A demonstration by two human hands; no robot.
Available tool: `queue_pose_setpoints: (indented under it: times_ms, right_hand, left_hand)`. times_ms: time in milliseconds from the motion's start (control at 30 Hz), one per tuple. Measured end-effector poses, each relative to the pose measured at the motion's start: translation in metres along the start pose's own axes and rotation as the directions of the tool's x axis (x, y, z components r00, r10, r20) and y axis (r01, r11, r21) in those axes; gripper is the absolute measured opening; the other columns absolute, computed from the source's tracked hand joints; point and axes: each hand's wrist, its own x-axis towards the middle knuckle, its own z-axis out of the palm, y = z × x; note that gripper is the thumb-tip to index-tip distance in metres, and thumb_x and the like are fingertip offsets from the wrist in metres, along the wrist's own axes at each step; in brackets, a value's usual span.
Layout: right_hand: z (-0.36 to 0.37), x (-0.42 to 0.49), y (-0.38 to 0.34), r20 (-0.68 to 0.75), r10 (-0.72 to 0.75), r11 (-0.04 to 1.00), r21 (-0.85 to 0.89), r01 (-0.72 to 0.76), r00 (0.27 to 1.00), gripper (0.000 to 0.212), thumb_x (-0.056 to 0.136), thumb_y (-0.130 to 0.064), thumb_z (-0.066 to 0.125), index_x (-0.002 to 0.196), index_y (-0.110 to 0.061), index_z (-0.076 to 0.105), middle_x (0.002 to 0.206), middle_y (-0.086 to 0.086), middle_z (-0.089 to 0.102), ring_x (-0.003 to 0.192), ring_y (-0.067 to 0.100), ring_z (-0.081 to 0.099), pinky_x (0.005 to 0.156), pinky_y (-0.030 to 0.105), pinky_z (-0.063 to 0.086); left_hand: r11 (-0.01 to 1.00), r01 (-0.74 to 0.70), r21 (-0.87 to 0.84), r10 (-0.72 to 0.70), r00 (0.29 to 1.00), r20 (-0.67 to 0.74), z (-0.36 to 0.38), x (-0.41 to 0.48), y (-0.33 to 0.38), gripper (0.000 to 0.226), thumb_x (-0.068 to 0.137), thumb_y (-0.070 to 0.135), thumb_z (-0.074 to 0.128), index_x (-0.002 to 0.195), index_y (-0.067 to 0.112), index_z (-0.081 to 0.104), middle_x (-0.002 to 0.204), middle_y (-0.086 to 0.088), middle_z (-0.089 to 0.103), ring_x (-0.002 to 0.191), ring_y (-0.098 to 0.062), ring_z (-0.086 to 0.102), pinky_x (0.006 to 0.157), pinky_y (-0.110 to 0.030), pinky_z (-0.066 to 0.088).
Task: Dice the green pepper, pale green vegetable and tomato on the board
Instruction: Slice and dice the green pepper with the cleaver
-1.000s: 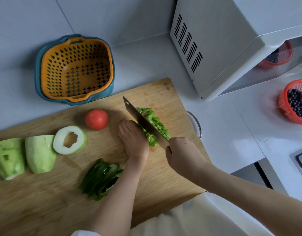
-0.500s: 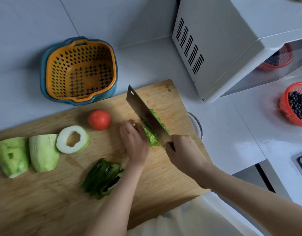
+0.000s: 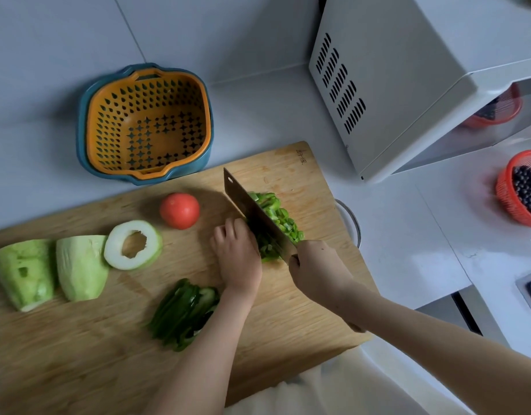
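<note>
The green pepper (image 3: 268,250) under the knife is a short bundle of strips, and its diced pieces (image 3: 277,217) are heaped on the side of the blade away from the holding hand. The left hand (image 3: 238,254) claws over that bundle, fingers curled and knuckles right against the flat of the cleaver (image 3: 252,211). The fingertips are hidden, so it probably pins the strips rather than merely resting on them. The right hand (image 3: 316,269) is wrapped tight round the cleaver's handle, edge down in the pepper. Beside the left wrist lie uncut pepper strips (image 3: 183,313). Just beyond the left knuckles sits the whole tomato (image 3: 179,210). Well out past the back of that hand is the pale green vegetable (image 3: 80,266), a ring (image 3: 133,245) and two chunks, all on the board (image 3: 78,354). The bundle looks short, so a fingertip creeping out from under the knuckles would meet the edge. A nudge from the left hand could also set the round tomato rolling.
</note>
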Motion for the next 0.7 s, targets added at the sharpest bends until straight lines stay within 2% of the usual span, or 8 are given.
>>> queue_pose_setpoints:
  times_ms: [100,233,367,467,533,600,700]
  right_hand:
    - [0.006,0.015,-0.007,-0.026,0.0,0.998,0.059,0.002,1.0,0.035,0.094,-0.013,0.041,0.06,-0.016,0.033,0.061,0.0,0.04,0.05,0.012,0.036,0.043,0.023,0.027]
    - [-0.003,0.005,0.001,-0.077,-0.019,0.989,0.146,0.03,0.997,0.038,0.094,-0.013,0.042,0.057,-0.016,0.033,0.056,-0.002,0.038,0.045,0.01,0.033,0.041,0.016,0.023]
    - [-0.009,-0.02,0.007,-0.067,-0.029,0.998,0.058,0.033,0.997,0.034,0.095,-0.015,0.041,0.061,-0.012,0.036,0.056,-0.002,0.037,0.045,0.01,0.031,0.041,0.019,0.022]
    - [-0.006,-0.028,0.006,-0.026,-0.023,1.0,-0.006,0.022,0.999,0.036,0.095,-0.015,0.039,0.059,-0.015,0.034,0.057,-0.003,0.037,0.047,0.01,0.033,0.043,0.019,0.023]
    - [-0.001,-0.026,0.004,-0.02,-0.003,1.0,-0.014,0.003,1.0,0.036,0.094,-0.013,0.039,0.059,-0.014,0.033,0.058,-0.002,0.037,0.047,0.011,0.033,0.043,0.021,0.023]
    - [0.005,-0.02,0.001,-0.018,0.02,1.0,0.002,-0.02,1.0,0.036,0.093,-0.011,0.039,0.058,-0.012,0.033,0.058,0.0,0.037,0.048,0.013,0.033,0.043,0.022,0.024]
    - [0.014,-0.003,-0.008,-0.031,0.028,0.999,0.032,-0.027,0.999,0.036,0.092,-0.011,0.041,0.057,-0.013,0.032,0.058,0.001,0.038,0.05,0.015,0.034,0.043,0.024,0.025]
  left_hand:
    - [0.999,0.022,0.043,-0.024,0.998,0.051,-0.003,0.001,0.003,0.013,0.086,0.012,0.042,0.081,0.007,0.053,0.088,-0.012,0.063,0.083,-0.035,0.056,0.073,-0.045,0.046]
    - [0.999,0.028,0.04,-0.031,0.998,0.054,-0.004,0.0,0.003,0.003,0.081,0.005,0.054,0.079,0.007,0.053,0.087,-0.012,0.064,0.082,-0.034,0.057,0.073,-0.045,0.047]
    - [0.996,-0.01,0.085,0.008,1.0,0.016,0.0,-0.001,0.0,0.013,0.077,-0.005,0.063,0.082,0.005,0.056,0.081,-0.011,0.061,0.075,-0.031,0.055,0.068,-0.04,0.045]
    - [1.0,-0.019,0.022,0.019,1.0,0.0,0.002,-0.001,-0.002,0.01,0.085,-0.001,0.048,0.081,0.005,0.054,0.081,-0.01,0.059,0.076,-0.03,0.052,0.069,-0.04,0.042]
    - [1.0,-0.015,-0.003,0.015,1.0,0.012,0.002,-0.001,-0.001,0.019,0.087,0.006,0.036,0.081,0.005,0.054,0.082,-0.011,0.059,0.077,-0.031,0.052,0.069,-0.04,0.041]
    - [1.0,-0.009,-0.006,0.009,1.0,0.014,0.001,-0.001,-0.001,0.02,0.086,0.009,0.034,0.082,0.005,0.054,0.084,-0.011,0.06,0.077,-0.032,0.052,0.069,-0.041,0.041]
    - [1.0,0.011,0.0,-0.011,1.0,0.017,0.002,0.0,0.0,0.011,0.085,0.007,0.041,0.082,0.006,0.053,0.087,-0.012,0.062,0.079,-0.033,0.053,0.07,-0.042,0.042]
